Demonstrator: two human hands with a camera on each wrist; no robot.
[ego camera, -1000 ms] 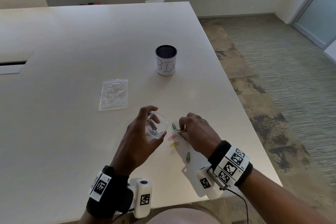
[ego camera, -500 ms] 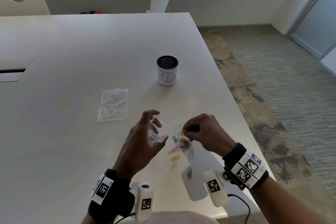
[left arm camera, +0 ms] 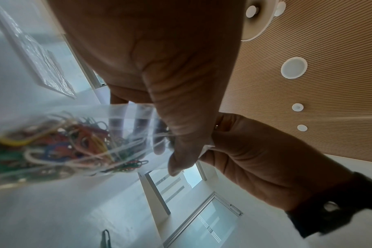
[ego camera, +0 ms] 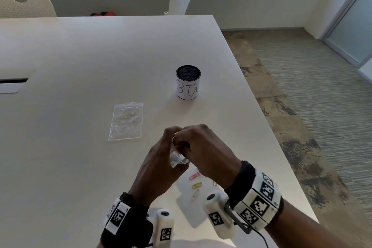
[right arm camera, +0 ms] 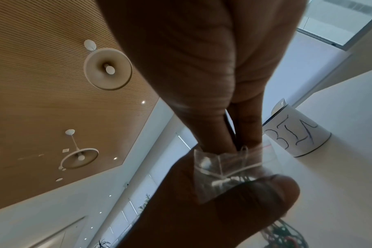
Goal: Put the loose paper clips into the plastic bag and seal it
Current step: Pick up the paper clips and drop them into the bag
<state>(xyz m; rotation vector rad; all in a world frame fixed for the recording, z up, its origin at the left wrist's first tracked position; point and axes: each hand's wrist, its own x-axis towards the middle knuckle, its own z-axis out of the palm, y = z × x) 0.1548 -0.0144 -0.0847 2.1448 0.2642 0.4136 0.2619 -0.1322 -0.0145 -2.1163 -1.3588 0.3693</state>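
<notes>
My left hand (ego camera: 161,159) grips a small clear plastic bag (ego camera: 178,160) above the table, mouth turned up. The left wrist view shows the bag (left arm camera: 60,142) holding several coloured paper clips. My right hand (ego camera: 182,143) is bunched at the bag's mouth, and its fingertips (right arm camera: 227,142) pinch a dark clip just inside the opening (right arm camera: 229,166). Loose clips lie on the table below my right wrist: a pink one (ego camera: 194,176), a yellow one (ego camera: 196,185) and a pale one (ego camera: 195,195). My right hand hides whatever else lies there.
A second clear bag (ego camera: 126,121) lies flat on the white table (ego camera: 70,157), left of my hands. A mesh cup labelled BIN (ego camera: 188,82) stands beyond them. The table's right edge (ego camera: 267,127) runs close by, with carpet below. Chairs stand at the far side.
My right hand picked up a pinch of clips from the pile and carried them up and left to the bag's mouth. My left hand kept holding the bag.
</notes>
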